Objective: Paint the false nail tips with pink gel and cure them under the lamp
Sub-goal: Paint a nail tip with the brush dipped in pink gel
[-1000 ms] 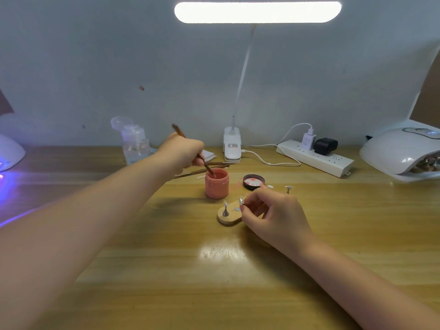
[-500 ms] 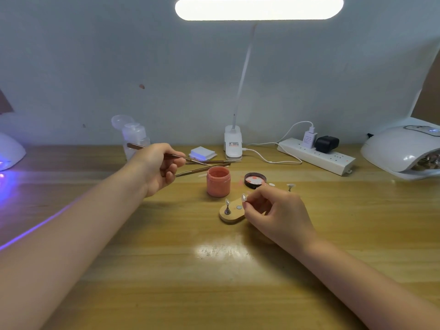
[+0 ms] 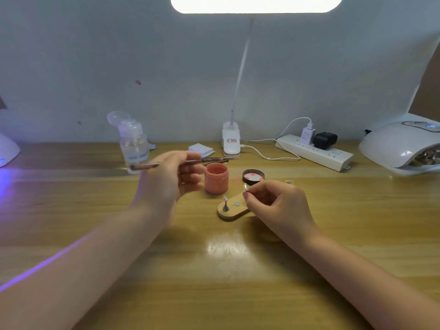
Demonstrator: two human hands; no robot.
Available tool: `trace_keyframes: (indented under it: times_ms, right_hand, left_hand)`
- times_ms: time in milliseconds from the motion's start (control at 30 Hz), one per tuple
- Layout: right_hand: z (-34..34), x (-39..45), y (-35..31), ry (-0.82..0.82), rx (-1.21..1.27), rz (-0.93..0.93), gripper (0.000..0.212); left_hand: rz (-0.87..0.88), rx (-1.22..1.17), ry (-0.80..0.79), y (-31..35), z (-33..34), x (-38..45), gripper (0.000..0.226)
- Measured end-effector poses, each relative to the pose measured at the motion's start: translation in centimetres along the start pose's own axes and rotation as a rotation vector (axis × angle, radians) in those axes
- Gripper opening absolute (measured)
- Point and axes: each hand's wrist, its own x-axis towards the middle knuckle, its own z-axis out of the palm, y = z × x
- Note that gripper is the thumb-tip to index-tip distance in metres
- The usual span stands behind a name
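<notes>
Brush (image 3: 181,163) pinched in left hand (image 3: 166,184); right hand (image 3: 273,206) pinches a nail tip (image 3: 245,187), probably on its stand; loaded bristles could drip, or smear fingers (image 3: 252,196) holding so close.

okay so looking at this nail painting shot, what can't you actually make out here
Head view, the only one:
- Brush tip: motion-blurred, so any gel on it can't be confirmed.
- Nail tip pinched by the right hand: too small to tell if painted.
- Wooden stand: right end hidden by that hand.
- Curing lamp: cut off by the right edge.
</notes>
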Motion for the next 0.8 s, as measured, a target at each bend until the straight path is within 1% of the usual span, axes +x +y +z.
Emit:
trace_keyframes:
  times_ms: [133, 200, 300, 400, 500, 700, 800]
  right_hand:
    - [0.0, 0.0, 0.1, 0.043, 0.001, -0.010, 0.002]
    - [-0.1, 0.0, 0.1, 0.047, 0.000, -0.022, 0.001]
    - [0.0, -0.1, 0.1, 0.047, 0.000, -0.043, 0.001]
    - [0.0, -0.1, 0.1, 0.051, -0.008, -0.061, 0.001]
    - [0.0, -0.1, 0.1, 0.060, -0.016, -0.077, 0.001]
    - [0.0, -0.1, 0.1, 0.055, -0.017, -0.090, 0.002]
    - [0.0, -0.1, 0.1, 0.058, -0.006, -0.088, 0.002]
  left_hand:
    - [0.403, 0.290, -0.170, -2.3, -0.5, -3.4, 0.025]
    - [0.497, 0.397, -0.221, -2.8, -0.7, -4.1, 0.025]
    - [0.548, 0.452, -0.242, -3.1, -0.8, -4.2, 0.022]
    - [0.598, 0.488, -0.276, -3.3, -0.8, -4.2, 0.028]
    - [0.616, 0.506, -0.302, -3.4, -0.8, -4.3, 0.028]
    - [0.548, 0.465, -0.350, -3.4, -0.8, -4.4, 0.028]
    - [0.555, 0.421, -0.336, -3.3, -0.8, -4.5, 0.028]
